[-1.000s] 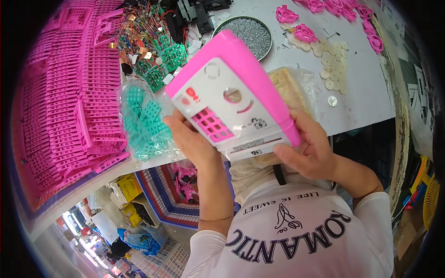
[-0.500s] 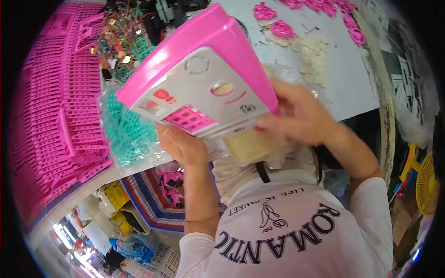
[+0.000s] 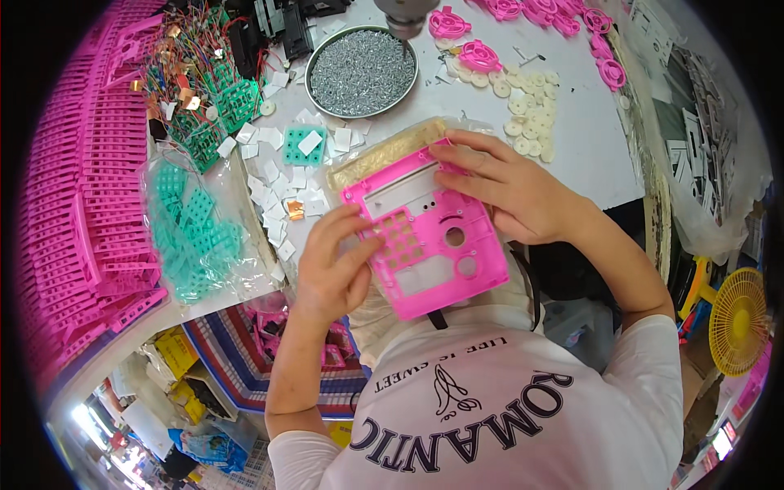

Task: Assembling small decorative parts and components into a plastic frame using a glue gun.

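Note:
A pink plastic housing (image 3: 486, 245) with a small square grid, round holes and a long slot lies with its hollow inner side toward me. My left hand (image 3: 331, 265) grips its left edge, fingers over the rim by the grid. My right hand (image 3: 523, 188) has its fingers over the top right corner and its thumb lower down, out of clear sight. Beneath the housing's far edge shows a yellowish padded block (image 3: 384, 155). Just beyond lie scattered small white pieces (image 3: 265, 175) and a teal keypad (image 3: 304, 144).
A round dish of screws (image 3: 363, 69) stands at the back under a dark power driver tip (image 3: 406, 16). Left are wired green circuit boards (image 3: 233, 102), a clear bag of teal keypads (image 3: 192, 233) and stacked pink parts (image 3: 102, 188). White discs (image 3: 531, 110) and pink ring parts (image 3: 479, 57) lie right.
The housing has been turned over from its grey, printed face to its pink inside and lowered toward the padded block. Both hands have shifted their hold, and the screw dish is uncovered.

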A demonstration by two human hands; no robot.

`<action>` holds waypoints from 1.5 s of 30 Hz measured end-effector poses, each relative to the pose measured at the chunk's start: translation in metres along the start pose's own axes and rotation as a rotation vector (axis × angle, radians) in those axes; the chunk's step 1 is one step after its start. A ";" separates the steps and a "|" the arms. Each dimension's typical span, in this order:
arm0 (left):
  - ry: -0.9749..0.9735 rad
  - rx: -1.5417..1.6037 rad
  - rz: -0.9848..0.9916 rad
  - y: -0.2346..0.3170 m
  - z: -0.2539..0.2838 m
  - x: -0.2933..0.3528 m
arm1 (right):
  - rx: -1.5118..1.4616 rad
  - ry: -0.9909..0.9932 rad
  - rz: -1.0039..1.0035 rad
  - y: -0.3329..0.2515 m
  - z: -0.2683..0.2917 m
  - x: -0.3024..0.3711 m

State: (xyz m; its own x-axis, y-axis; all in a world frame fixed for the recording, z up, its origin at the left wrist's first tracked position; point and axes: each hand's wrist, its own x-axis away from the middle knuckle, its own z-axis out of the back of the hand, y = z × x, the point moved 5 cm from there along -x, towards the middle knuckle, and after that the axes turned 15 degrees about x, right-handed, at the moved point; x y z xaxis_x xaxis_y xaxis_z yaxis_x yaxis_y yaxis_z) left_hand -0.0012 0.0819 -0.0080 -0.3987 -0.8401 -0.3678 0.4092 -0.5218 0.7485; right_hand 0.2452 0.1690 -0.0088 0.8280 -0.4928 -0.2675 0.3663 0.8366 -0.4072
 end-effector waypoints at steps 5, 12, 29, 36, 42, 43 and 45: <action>0.104 -0.024 -0.022 -0.021 0.011 -0.010 | 0.109 -0.042 -0.010 0.009 -0.005 -0.012; 0.055 -0.066 0.038 -0.011 0.009 -0.011 | 0.029 -0.028 0.052 0.012 0.000 -0.013; 0.105 -0.073 0.079 -0.010 0.011 -0.016 | 0.241 0.031 0.057 0.003 -0.009 -0.019; 0.154 -0.125 0.040 0.000 0.011 -0.022 | 0.264 0.121 -0.104 -0.005 -0.017 -0.013; -0.172 -0.010 0.076 0.017 -0.037 -0.030 | 0.217 0.390 -0.417 0.004 0.027 0.059; -0.165 -0.012 0.109 0.021 -0.037 -0.024 | 0.222 0.414 -0.498 0.004 0.040 0.085; -0.085 -0.044 0.110 0.025 -0.028 -0.019 | 0.362 0.505 -0.731 0.007 0.070 0.147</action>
State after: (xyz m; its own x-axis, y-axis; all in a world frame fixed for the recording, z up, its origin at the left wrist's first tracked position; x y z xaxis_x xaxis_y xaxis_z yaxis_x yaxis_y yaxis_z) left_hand 0.0392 0.0810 0.0021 -0.4168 -0.8780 -0.2355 0.4888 -0.4349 0.7563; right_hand 0.3997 0.1194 0.0101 0.0930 -0.8963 -0.4336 0.8988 0.2630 -0.3508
